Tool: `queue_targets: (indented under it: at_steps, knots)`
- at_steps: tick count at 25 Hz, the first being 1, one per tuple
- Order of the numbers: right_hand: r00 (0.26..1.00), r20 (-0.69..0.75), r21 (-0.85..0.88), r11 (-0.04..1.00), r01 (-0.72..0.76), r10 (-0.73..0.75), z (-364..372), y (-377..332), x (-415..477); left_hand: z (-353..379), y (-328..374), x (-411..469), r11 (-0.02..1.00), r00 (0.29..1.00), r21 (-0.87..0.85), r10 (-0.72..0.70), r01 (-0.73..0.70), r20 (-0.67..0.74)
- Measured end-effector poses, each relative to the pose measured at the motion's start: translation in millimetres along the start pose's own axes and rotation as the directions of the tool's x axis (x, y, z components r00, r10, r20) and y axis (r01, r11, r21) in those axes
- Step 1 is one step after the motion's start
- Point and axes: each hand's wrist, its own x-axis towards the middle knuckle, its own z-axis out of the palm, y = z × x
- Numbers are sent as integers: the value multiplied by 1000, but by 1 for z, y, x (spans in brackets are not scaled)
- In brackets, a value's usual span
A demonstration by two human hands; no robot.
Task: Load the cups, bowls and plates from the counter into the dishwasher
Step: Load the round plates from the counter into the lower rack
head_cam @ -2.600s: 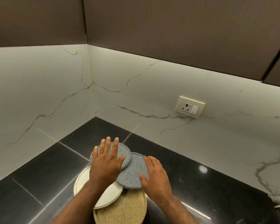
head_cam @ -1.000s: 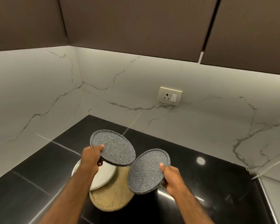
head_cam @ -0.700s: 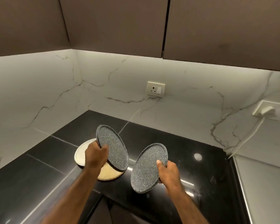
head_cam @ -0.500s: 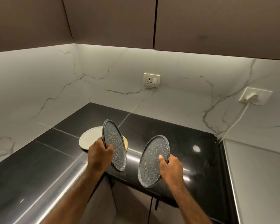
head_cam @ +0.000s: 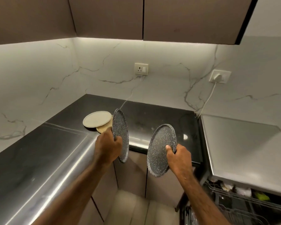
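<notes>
Lifted off counter (head_cam: 39, 159) since earlier stack, two speckled plates now hang clear of its edge: left hand (head_cam: 108, 146) grips first plate (head_cam: 120, 135) by rim, right hand (head_cam: 178, 157) pinches second plate (head_cam: 161, 150). Both upright, likely for dishwasher rack (head_cam: 242, 203) slots, lower right. Waiting on counter: white plate (head_cam: 96, 119), tan plate (head_cam: 103, 128). No readable writing.
</notes>
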Motion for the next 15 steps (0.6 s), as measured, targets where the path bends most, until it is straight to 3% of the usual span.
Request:
queue_targets:
  at_steps: [6,15]
  knots:
    - [999,-35,-57,998,-35,34,-37,9,-98,-42,20,-92,996,994,-8,85,-85,71]
    - [993,-109,-140,988,-61,46,-118,49,-171,-45,57,-179,997,976,13,69,-73,206]
